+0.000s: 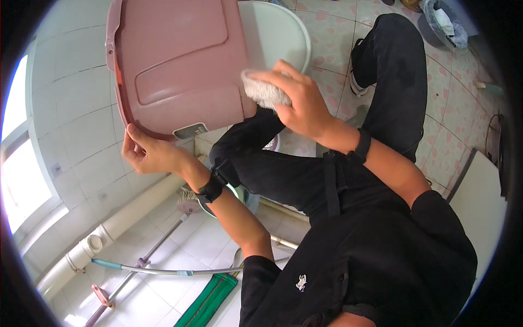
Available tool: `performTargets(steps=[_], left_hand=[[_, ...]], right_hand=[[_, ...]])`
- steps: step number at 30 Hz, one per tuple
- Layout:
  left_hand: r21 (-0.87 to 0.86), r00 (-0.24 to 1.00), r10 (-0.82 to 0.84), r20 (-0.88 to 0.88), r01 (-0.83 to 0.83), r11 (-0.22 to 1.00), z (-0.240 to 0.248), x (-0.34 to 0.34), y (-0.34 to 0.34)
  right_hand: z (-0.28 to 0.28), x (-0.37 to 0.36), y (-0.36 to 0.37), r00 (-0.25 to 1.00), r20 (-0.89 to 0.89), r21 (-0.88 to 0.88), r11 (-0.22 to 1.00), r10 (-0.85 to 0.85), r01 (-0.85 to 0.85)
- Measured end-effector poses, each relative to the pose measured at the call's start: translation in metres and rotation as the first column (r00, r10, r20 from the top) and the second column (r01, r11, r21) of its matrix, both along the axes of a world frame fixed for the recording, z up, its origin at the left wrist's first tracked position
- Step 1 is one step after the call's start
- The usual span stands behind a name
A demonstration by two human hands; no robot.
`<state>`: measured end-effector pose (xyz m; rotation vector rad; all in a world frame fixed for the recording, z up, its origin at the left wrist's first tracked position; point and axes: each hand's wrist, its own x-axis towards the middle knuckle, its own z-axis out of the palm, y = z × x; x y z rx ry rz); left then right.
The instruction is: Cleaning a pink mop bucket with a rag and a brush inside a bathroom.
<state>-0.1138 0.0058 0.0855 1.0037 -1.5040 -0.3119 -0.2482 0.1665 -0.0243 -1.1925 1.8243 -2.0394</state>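
A pink plastic storage box (180, 60) is tilted in front of me, its panelled side facing up. My left hand (150, 152) grips its rim at the near left corner, thumb on top and fingers curled beneath. My right hand (302, 103) is closed around a crumpled greyish-white rag (265, 90) at the box's right edge. Whether the rag touches the box I cannot tell. A dark label (190, 130) sits near the box's lower corner. Behind the box, to the right, a white round basin (283, 32) shows in part.
A pale pipe (128, 218) runs along the tiled wall at left. Mop poles (163, 271) and a green flat mop head (207, 301) lie lower left. Near my left wrist is a light green bucket (238, 192). A lined bin (436, 27) stands far right.
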Motion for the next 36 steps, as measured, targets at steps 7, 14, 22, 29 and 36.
performTargets(steps=[7,14,22,29,36], left_hand=[[0.020,0.999,0.043,-0.027,-0.042,0.999,-0.009,0.007,-0.007],[0.050,0.989,-0.022,-0.146,0.029,0.998,-0.003,0.001,-0.006],[0.010,0.997,-0.057,-0.060,0.058,0.998,0.002,-0.007,-0.005],[0.010,0.998,-0.051,-0.032,0.051,0.999,0.003,-0.010,-0.001],[-0.026,0.999,-0.033,-0.040,0.032,0.999,-0.007,-0.003,0.000]], right_hand=[[0.031,-0.010,-0.013,0.985,-0.168,0.204,0.979,0.026,0.009],[0.025,0.010,-0.005,0.887,-0.463,0.231,0.964,-0.014,0.135],[0.009,0.022,0.021,0.885,-0.456,0.305,0.950,0.089,0.061],[0.006,0.003,0.026,0.917,-0.295,0.339,0.927,0.267,-0.161],[0.008,-0.017,0.022,0.991,-0.006,0.137,0.982,0.133,-0.131]])
